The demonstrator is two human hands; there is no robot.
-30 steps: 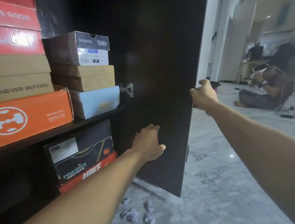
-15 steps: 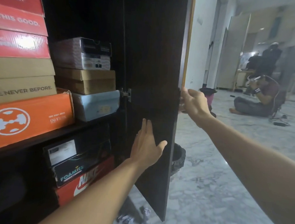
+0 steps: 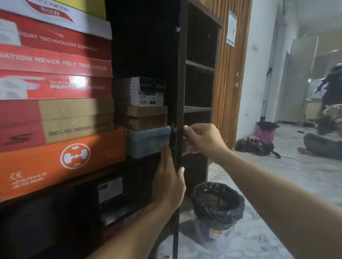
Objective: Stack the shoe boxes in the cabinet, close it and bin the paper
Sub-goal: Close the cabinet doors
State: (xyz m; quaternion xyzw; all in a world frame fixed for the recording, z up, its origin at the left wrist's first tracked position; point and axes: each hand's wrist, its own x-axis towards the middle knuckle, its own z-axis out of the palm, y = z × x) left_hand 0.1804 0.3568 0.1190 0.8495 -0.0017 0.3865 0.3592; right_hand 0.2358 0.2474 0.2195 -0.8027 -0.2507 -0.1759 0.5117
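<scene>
The dark cabinet door [image 3: 181, 80] stands edge-on to me, partly swung in. My left hand [image 3: 169, 186] lies flat on its inner face, with the thumb hooked over the edge. At hinge height my right hand [image 3: 202, 139] grips the door from its outer side. Inside, stacked shoe boxes fill the shelf: red ones [image 3: 51, 65] over an orange box [image 3: 57, 163], and beside them a white box [image 3: 142, 91], a brown box [image 3: 141, 116] and a light blue box [image 3: 146, 142]. A black box [image 3: 112, 191] sits on the lower shelf. A bin [image 3: 217, 205] with a black liner stands just right of the door.
Dark open shelves [image 3: 200, 68] stand behind the door against a wood-slat wall. On the marble floor lie a black bag [image 3: 253, 146] and a pink bin [image 3: 265, 130]. A person [image 3: 326, 144] sits on the floor at far right, another stands behind.
The door has swung further toward the cabinet, from angled to edge-on. My left hand slid up its inner face, and my right hand came in closer with the door's edge.
</scene>
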